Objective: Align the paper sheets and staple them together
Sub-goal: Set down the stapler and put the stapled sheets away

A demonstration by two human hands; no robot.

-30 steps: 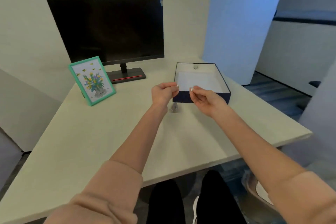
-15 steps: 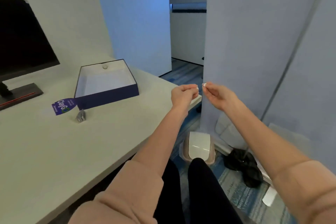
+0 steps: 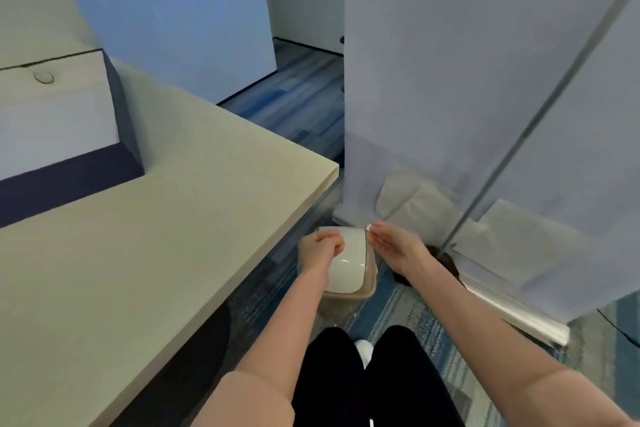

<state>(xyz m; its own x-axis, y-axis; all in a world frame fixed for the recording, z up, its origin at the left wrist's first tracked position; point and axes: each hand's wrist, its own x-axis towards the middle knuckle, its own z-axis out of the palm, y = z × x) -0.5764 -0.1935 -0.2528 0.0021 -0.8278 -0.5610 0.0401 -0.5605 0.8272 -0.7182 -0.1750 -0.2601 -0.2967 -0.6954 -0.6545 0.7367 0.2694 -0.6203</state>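
No paper sheets or stapler show in the head view. Both my hands hover off the desk's right edge, above a small floor bin with a white lid point(image 3: 349, 265). My left hand point(image 3: 320, 247) is curled into a loose fist over the lid's left side, and nothing is visible in it. Just to the right, my right hand point(image 3: 394, 243) has its fingers straight and together, pointing left toward the fist, holding nothing. The hands are a small gap apart.
The beige desk point(image 3: 173, 236) fills the left, with an open dark blue box point(image 3: 69, 180), white inside, at its far left. Grey partition panels point(image 3: 450, 80) stand on the right, with a dark object point(image 3: 448, 263) on the blue carpet at their foot. My legs are below.
The view swung right and down from the desk to the floor bin. Both hands moved off the desk and down over the bin; the right hand's pinch opened into straight fingers.
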